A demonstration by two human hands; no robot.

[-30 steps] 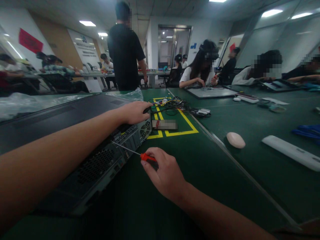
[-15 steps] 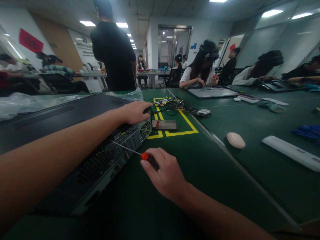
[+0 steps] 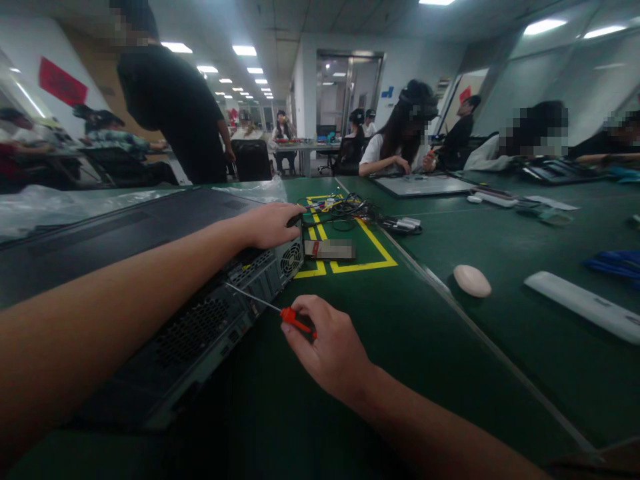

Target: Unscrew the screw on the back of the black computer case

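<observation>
A dark desktop computer case (image 3: pixel 100 230) lies on its side on the green table, its vented back panel turned towards me. My left hand (image 3: pixel 274 225) grips the case's far rear corner, with the fingers bent over the edge. Between the fingers and thumb of my right hand (image 3: pixel 327 340) is a screwdriver (image 3: pixel 296 321) with an orange-red and dark handle. The thin shaft points left, and its tip meets the back panel near the upper edge. Whether the tip sits in a screw is too small to tell.
Beyond the case lie a labelled box-like part (image 3: pixel 331 249), partly blurred, and tangled cables (image 3: pixel 355 208). Clear plastic wrap (image 3: pixel 55 203) is behind the case. To the right are a computer mouse (image 3: pixel 471 281) and a long white bar (image 3: pixel 583 303). Other people sit across the table.
The screwdriver handle has turned in my right hand, showing more of its orange-red side. My left hand and the case stay put. The standing person in black has shifted left.
</observation>
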